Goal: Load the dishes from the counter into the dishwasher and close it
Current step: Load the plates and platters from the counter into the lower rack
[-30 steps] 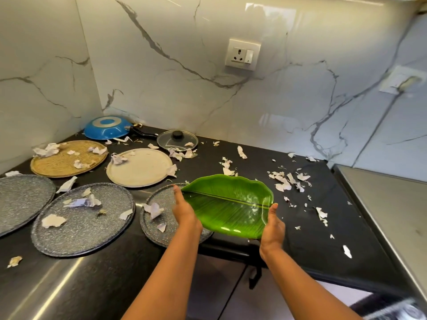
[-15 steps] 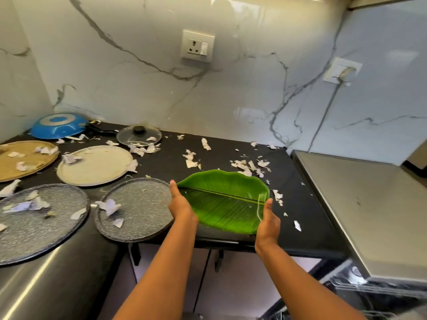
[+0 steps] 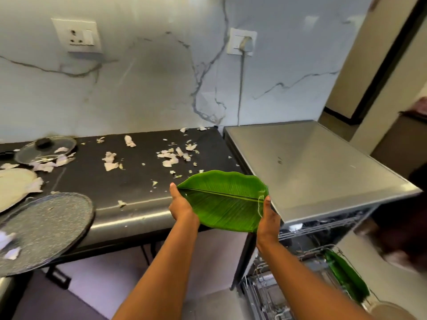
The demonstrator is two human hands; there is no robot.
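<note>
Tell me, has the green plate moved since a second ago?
Yes: the green plate went right along the counter, from the grey plate towards the dishwasher.

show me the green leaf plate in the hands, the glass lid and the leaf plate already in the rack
held green leaf plate [image 3: 221, 204], head view, middle of its ribbed face
glass lid [image 3: 46, 151], head view, glass below its black knob
racked leaf plate [image 3: 346, 274], head view, middle of its green side

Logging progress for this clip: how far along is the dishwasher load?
Done: one green leaf plate stands in the lower rack. In hand: left hand and right hand hold a second leaf-shaped plate beside the open dishwasher. Left: speckled grey plate, beige plate and glass lid lie on the counter; then closing.
</note>
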